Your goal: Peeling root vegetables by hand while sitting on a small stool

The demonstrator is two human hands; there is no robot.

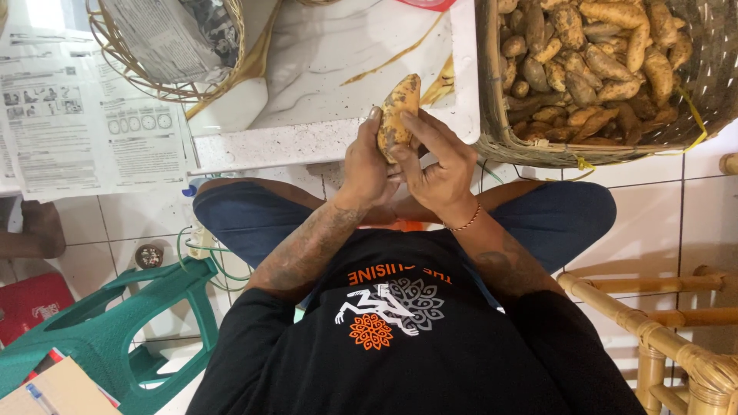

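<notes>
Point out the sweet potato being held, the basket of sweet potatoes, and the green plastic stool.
Sweet potato (397, 115), head view, on its spotted middle above the fingers.
Basket of sweet potatoes (492, 115), head view, on its woven left wall.
Green plastic stool (84, 334), head view, on its flat seat.

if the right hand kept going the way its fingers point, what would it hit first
The right hand points its fingers up-left across the sweet potato it already grips with the left hand. Past that, probably the white marble board, though depth is unclear.
</notes>
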